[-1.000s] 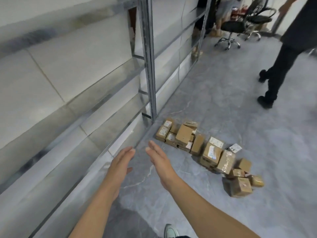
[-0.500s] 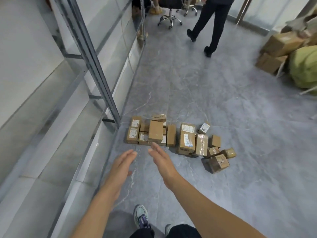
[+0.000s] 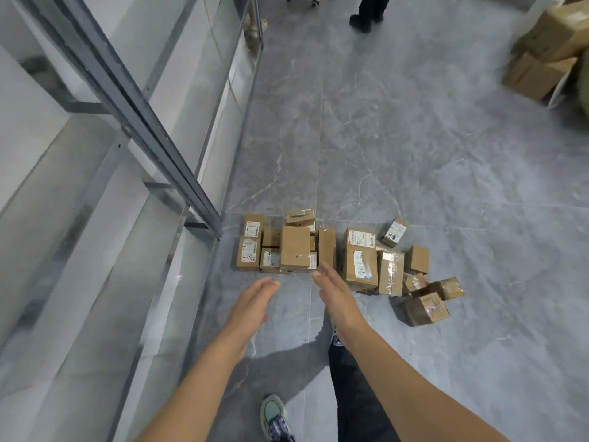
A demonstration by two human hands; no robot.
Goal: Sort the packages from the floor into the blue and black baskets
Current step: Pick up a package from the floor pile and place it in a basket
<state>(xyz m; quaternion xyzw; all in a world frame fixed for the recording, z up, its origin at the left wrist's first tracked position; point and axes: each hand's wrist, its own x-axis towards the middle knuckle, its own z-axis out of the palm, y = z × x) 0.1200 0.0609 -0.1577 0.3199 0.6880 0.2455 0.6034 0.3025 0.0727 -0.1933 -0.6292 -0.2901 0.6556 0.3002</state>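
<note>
Packages [image 3: 360, 260] were found clustered on the grey marbled floor [image 3: 414, 154], the row beginning just to the right of the foot of the rack post [image 3: 153, 132] and running away from it. The post was seen to belong to a metal shelving rack [image 3: 79, 173], by which the whole side left of the post was taken up. Large brown cartons [image 3: 554, 36] were stacked well apart from the post, far to its right and beyond it. Another person's legs [image 3: 369, 11] were cut off by the top edge, also beyond the post. Both bare forearms were stretched forward, nearer than the post's foot and to its right. The left hand [image 3: 251, 306] was held flat and released, fingers straight, nothing grasped, above bare floor just short of the row. The right hand [image 3: 338, 295], farther from the post, was likewise released and empty; its fingertips were overlapped in view with the near edge of the row, and contact could not be told. A sneaker [image 3: 274, 416] was planted nearest of all. Closest to the post were set two labelled boxes [image 3: 250, 253], then a plain box [image 3: 294, 250] stacked on others, a tape-wrapped box [image 3: 390, 272], and farthest off a tilted box [image 3: 424, 309].
</note>
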